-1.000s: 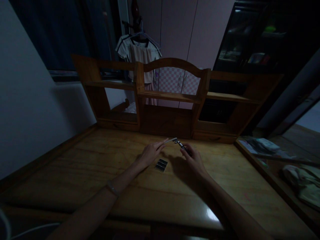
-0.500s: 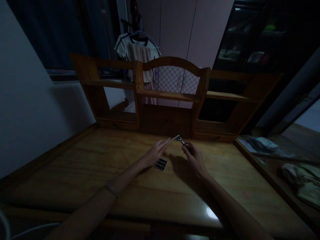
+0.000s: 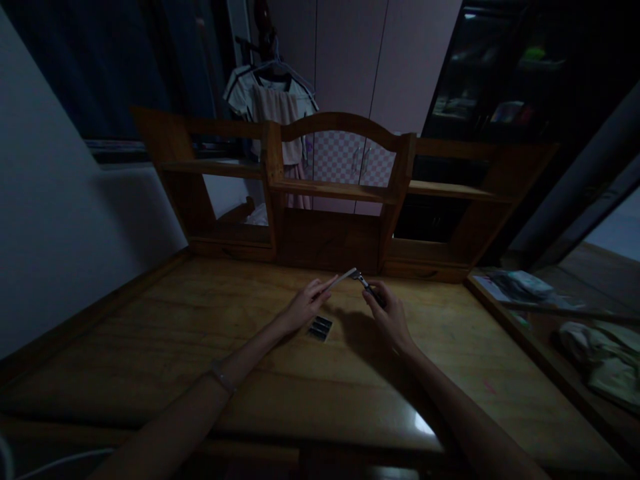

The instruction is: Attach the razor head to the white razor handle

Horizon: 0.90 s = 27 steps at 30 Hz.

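My left hand is closed on a thin pale strip, held slanting up to the right above the wooden desk. In my right hand is a slim dark-handled tool with a metallic head. The tool's head touches the far end of the strip, or lies very close to it. Just below my left hand, a small dark rectangular pack with several slots lies flat on the desk. The room is dim, so fine details of the tool are unclear.
A wooden shelf unit stands along the back of the desk. Cloth and a plastic-wrapped item lie past the desk's right edge. A white cable shows at bottom left.
The view has shifted slightly, moving the background a little to the left. Both hands keep nearly the same pose with the strip and the tool.
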Available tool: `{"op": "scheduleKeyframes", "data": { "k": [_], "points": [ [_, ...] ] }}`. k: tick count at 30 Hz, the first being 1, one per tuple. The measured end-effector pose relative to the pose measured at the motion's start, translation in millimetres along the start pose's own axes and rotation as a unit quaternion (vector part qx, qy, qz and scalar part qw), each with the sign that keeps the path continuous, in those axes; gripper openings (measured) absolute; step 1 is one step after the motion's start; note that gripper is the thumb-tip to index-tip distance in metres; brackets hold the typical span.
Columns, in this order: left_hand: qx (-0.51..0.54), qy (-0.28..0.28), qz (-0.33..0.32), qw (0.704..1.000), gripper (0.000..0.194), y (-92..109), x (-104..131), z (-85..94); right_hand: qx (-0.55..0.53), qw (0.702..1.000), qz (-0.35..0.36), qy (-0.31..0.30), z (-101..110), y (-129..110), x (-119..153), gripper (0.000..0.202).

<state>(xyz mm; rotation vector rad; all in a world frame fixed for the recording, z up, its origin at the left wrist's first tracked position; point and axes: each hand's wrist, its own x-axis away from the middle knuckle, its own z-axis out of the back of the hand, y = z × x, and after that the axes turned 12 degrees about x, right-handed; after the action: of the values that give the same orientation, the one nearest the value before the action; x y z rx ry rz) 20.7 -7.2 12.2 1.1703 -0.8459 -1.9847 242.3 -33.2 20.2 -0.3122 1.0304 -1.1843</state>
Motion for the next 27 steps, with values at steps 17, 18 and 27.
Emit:
{"op": "scheduleKeyframes", "data": {
  "k": [17, 18, 27],
  "points": [
    [0.264, -0.016, 0.163, 0.95, 0.056, -4, 2, 0.7, 0.017, 1.0, 0.013, -0.001, 2, 0, 0, 0.025],
    [0.279, -0.018, 0.165, 0.946, 0.058, -4, 2, -0.2, 0.017, 1.0, 0.011, -0.003, 2, 0, 0, 0.025],
    [0.305, -0.001, 0.196, 0.932, 0.06, -8, 2, -0.2, 0.006, 1.0, 0.019, -0.004, 2, -3, 1, 0.026]
  ]
}}
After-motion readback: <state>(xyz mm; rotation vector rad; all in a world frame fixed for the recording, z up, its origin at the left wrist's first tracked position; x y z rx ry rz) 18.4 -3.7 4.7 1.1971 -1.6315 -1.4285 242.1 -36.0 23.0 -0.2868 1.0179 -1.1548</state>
